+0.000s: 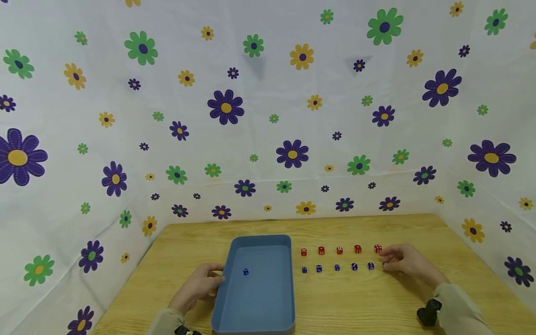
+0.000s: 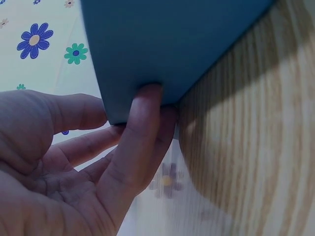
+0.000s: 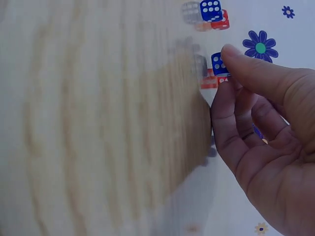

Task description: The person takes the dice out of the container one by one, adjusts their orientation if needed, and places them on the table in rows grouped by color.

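Observation:
My right hand point(image 1: 404, 261) is at the right end of the blue row and pinches a blue die point(image 3: 219, 64) between thumb and fingers. Nearest to it are a blue die point(image 1: 371, 266) on its left and a red die point(image 1: 378, 249) just behind. On the left, my left hand point(image 1: 201, 284) holds the side of a blue-grey tray point(image 1: 222, 291). Its thumb touches the rim in the left wrist view, while bent fingers point(image 2: 145, 110) press the outer wall point(image 2: 142, 54). Inside the tray lies a single blue die point(image 1: 245, 271).
Right of the tray, several red dice point(image 1: 339, 250) form a back row and several blue dice point(image 1: 337, 267) a front row on the wooden table point(image 1: 347, 307). A white flowered cloth point(image 1: 268, 135) encloses the table's back and sides.

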`<state>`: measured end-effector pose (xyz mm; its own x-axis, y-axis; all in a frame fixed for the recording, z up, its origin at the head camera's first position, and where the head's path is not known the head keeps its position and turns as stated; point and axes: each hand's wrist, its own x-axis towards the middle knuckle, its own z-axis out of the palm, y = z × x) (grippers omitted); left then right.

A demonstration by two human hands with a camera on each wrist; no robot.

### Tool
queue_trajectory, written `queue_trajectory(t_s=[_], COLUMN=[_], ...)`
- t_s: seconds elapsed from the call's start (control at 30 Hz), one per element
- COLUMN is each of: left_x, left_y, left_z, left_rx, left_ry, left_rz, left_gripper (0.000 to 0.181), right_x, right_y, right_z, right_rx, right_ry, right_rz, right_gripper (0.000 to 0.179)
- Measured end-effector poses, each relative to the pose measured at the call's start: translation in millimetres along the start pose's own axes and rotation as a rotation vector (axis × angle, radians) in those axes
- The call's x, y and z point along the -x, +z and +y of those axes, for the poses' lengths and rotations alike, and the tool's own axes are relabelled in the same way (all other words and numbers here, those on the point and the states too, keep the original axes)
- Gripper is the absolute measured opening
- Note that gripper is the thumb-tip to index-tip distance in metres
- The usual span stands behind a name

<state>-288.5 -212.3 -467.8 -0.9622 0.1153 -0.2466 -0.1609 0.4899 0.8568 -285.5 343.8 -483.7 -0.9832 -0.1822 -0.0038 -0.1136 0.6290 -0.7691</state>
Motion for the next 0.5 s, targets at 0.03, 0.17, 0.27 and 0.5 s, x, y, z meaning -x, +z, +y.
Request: queue_trajectory(t_s=[0.03, 0.17, 0.27, 0.5], left_x=[0.1, 0.5, 1.2, 0.0], left_y=[-0.2, -0.6, -0.5, 0.0], left_z=[0.5, 2.2, 2.0, 0.6], left_rx=[-0.002, -0.020, -0.032, -0.031], left_ry=[0.001, 0.015, 0.019, 0.008], left_rz=[0.000, 0.006, 0.013, 0.005], left_gripper=[0.042, 0.042, 0.041, 0.041], right_x=[0.0, -0.8, -0.9, 1.1], right_y=[-0.4, -2.3, -4.2, -5.9], right_z=[0.6, 3.5, 5.6, 6.5], right_rx=[0.002, -0.010, -0.015, -0.044], right_ry=[-0.001, -0.007, -0.007, -0.006], right_rz=[-0.001, -0.010, -0.029, -0.058], right_gripper=[0.038, 0.038, 0.039, 0.042])
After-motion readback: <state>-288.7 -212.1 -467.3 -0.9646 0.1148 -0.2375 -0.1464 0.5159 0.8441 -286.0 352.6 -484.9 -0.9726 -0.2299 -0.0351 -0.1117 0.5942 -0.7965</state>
